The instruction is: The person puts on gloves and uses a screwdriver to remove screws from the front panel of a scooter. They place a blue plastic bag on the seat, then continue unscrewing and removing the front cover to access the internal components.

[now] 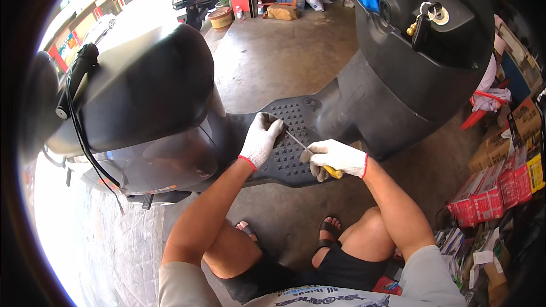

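Observation:
A screwdriver (pixel 299 141) with a yellow handle is gripped by my right hand (pixel 335 156), which wears a white glove with a red cuff. Its shaft points up and left, the tip close to the fingertips of my left hand (pixel 263 139). That hand is gloved too, its fingers pinched together; whatever they hold is too small to make out. Both hands are over the studded black footboard (pixel 291 115) of a scooter. The black seat (pixel 162 79) is to the left, and the front panel (pixel 392 82), with a key (pixel 421 29) in its lock, rises to the right.
A handlebar grip (pixel 79 74) with a black cable lies over the seat's left end. Red boxes (pixel 483 196) and loose papers are piled at the right. Farther back are a potted plant (pixel 221 17), another scooter (pixel 193 0) and a shelf.

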`<state>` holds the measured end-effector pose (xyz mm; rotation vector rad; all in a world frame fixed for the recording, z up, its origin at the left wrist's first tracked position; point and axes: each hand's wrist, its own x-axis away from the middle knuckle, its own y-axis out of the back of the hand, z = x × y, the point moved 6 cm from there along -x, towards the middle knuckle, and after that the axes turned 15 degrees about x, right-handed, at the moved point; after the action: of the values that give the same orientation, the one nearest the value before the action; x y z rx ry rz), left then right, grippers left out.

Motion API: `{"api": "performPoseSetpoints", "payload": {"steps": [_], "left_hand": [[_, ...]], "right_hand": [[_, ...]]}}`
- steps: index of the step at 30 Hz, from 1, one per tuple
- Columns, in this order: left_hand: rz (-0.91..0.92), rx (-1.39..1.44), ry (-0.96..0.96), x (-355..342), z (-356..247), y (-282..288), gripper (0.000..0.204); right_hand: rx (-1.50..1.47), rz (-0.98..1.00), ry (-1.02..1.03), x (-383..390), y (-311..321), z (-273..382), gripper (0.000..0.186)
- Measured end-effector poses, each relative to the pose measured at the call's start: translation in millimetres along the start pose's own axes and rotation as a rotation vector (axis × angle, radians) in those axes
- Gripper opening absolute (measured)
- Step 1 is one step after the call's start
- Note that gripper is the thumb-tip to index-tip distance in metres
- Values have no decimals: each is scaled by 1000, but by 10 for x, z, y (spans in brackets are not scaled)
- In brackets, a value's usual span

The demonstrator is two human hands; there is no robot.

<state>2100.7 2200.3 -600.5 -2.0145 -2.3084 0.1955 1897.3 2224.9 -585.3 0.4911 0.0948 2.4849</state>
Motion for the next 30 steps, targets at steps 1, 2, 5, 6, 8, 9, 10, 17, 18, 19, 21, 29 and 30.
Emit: {"api": "performPoseSetpoints", "payload": {"steps": [1, 2, 5, 6, 8, 9, 10, 17, 18, 19, 21, 29, 30], "left_hand": [[-27, 120, 41, -11, -3, -7, 23], [-46, 169, 86, 13, 15, -38, 22], [-60, 180, 117, 33, 38, -106, 21], [-56, 161, 110, 24, 38, -118, 22], [-84, 246, 161, -4, 126, -22, 22], [-99, 289, 187, -10, 174, 20, 22], [-91, 386, 214, -20, 216, 18, 21], [-149, 565, 347, 22, 356, 53, 20], [-147, 553, 336, 31, 344, 21, 20], [-147, 541, 319, 27, 337, 4, 20], [-104, 456, 279, 33, 310, -29, 21], [-54, 239, 248, -45, 366, 40, 22], [-48, 206, 246, -88, 392, 73, 22]], "right_hand": [[50, 4, -44, 7, 10, -9, 24], [100, 10, -87, 14, 31, -3, 24], [189, -9, -98, -20, -14, 8, 23], [207, -24, -91, -11, -30, 15, 23], [228, -55, -93, -23, -69, 117, 25], [264, -101, -89, -27, -59, 147, 25], [299, -156, -87, -16, -22, 166, 26], [572, -294, -58, 4, 58, 214, 29], [616, -305, -45, 4, 55, 219, 30], [633, -306, -41, -3, 55, 216, 30], [667, -308, -33, -26, 59, 190, 31], [562, -249, -117, 28, 103, 125, 31], [567, -268, -125, 30, 152, 85, 31]]}}
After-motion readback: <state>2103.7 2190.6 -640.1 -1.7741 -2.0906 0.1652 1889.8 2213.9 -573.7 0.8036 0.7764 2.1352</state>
